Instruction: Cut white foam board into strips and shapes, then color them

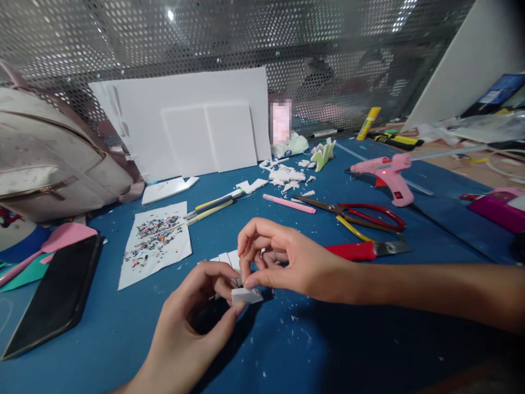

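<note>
Between thumb and fingers, my left hand (200, 312) pinches a small white foam board piece (246, 296) just above the blue table. My right hand (287, 260) is closed, its thumb and index fingertip pressed together at the top edge of that piece. Whatever sits between those right fingertips is too small or hidden to make out. Behind both hands, several white strips (225, 258) lie partly covered by the fingers. A red-handled cutter (353, 251) lies beyond my right wrist.
A pink glue gun (388, 172), scissors (348, 210) and a pink pen (289, 203) lie at the right and centre. Bead-strewn paper (158, 241) and a black phone (53, 290) are at left. White boards (180, 87) lean on perforated metal at the back.
</note>
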A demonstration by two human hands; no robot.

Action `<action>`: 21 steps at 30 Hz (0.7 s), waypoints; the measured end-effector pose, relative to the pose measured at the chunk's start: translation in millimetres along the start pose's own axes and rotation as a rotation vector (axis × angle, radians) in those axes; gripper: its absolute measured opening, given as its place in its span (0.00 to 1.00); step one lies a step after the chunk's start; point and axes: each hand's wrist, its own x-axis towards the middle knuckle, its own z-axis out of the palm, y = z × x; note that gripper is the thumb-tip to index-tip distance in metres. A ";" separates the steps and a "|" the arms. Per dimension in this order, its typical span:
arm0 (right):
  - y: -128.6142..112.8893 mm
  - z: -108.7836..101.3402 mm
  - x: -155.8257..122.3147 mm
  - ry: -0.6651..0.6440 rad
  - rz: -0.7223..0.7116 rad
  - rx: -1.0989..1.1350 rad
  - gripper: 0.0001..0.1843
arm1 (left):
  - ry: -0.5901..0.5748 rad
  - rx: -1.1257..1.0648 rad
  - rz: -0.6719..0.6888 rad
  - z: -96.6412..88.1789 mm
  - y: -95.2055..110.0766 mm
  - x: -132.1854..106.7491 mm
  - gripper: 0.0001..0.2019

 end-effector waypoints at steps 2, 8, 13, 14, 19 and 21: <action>0.2 -0.6 0.3 -0.013 0.014 0.016 0.16 | -0.010 -0.015 0.006 -0.1 0.1 -0.8 0.09; -1.2 -1.6 -0.4 -0.110 0.046 0.037 0.14 | -0.007 -0.053 -0.038 0.2 0.8 -1.2 0.09; -3.5 2.3 -4.2 -0.047 -0.023 -0.054 0.10 | 0.020 -0.062 -0.027 2.2 1.4 0.8 0.11; -3.6 2.9 -4.5 -0.009 -0.041 -0.049 0.10 | 0.021 -0.055 -0.026 2.3 1.2 0.8 0.11; -2.4 2.7 -3.0 0.033 -0.023 -0.026 0.15 | -0.013 -0.038 -0.048 1.6 1.0 -0.5 0.11; -2.0 2.3 -2.2 0.022 0.017 -0.034 0.17 | -0.025 -0.039 -0.050 1.6 1.4 -0.7 0.11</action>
